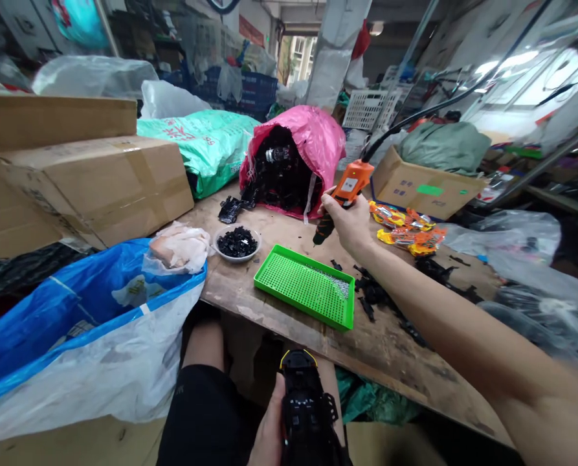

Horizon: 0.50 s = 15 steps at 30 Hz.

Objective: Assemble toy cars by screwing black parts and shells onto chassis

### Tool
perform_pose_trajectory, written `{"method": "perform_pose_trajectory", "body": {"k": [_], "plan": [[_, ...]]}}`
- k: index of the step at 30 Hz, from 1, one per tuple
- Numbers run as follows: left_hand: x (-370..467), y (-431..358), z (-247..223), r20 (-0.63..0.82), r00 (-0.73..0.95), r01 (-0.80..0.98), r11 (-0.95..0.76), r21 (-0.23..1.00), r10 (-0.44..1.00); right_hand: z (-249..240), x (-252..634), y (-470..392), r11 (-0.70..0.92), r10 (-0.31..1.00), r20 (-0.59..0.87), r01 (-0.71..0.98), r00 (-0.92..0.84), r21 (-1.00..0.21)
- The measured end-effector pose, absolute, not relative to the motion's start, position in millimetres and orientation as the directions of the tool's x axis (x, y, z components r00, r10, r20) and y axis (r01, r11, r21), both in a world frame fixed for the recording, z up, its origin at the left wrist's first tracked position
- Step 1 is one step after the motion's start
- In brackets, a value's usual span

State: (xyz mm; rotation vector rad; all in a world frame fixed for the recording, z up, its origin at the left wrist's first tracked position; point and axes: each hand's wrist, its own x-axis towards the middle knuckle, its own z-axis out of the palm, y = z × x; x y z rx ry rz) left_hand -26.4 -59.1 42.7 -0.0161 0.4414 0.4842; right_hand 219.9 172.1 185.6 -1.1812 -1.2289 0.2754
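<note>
My left hand (270,424) is closed around the side of a black toy car chassis (302,408), low in view above my lap; a yellow trim runs along its far end. Over the bench, my right hand (349,223) grips an orange electric screwdriver (351,182) by its body. The tool's black tip points down, above and apart from the green perforated tray (281,294). Small screws (334,281) lie in that tray's right part. A white bowl (237,259) of small black plastic parts (237,241) stands left of the tray.
A pink sack (318,139) of black parts lies open behind the tray. Orange and yellow car shells (410,230) and black pieces (376,291) cover the bench's right side. Cardboard boxes (104,181) and a blue-lined bag (99,272) are on the left. A black cable (444,103) trails from the screwdriver.
</note>
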Motion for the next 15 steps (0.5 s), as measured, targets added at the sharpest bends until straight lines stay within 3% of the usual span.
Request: {"method": "perform_pose_trajectory", "body": {"k": [4, 8, 13, 15], "plan": [[-30.1, -56.2, 40.1, -0.423, 0.784, -0.465, 0.881, 0.086, 0.455, 176.0, 206.3, 154.2, 0.466, 0.733, 0.568, 0.331, 0.375, -0.82], [-30.1, -51.9, 36.7, -0.436, 0.78, -0.464, 0.883, 0.077, 0.448, 167.2, 193.3, 138.4, 0.434, 0.823, 0.458, 0.149, 0.336, -0.889], [-28.7, -46.6, 34.5, -0.453, 0.772, -0.47, 0.88, 0.066, 0.446, 166.5, 169.7, 126.6, 0.371, 0.8, 0.473, 0.316, 0.368, -0.873], [-28.7, -44.3, 34.4, -0.458, 0.766, -0.478, 0.876, 0.065, 0.452, 165.8, 157.4, 123.3, 0.388, 0.805, 0.477, 0.295, 0.352, -0.873]]}}
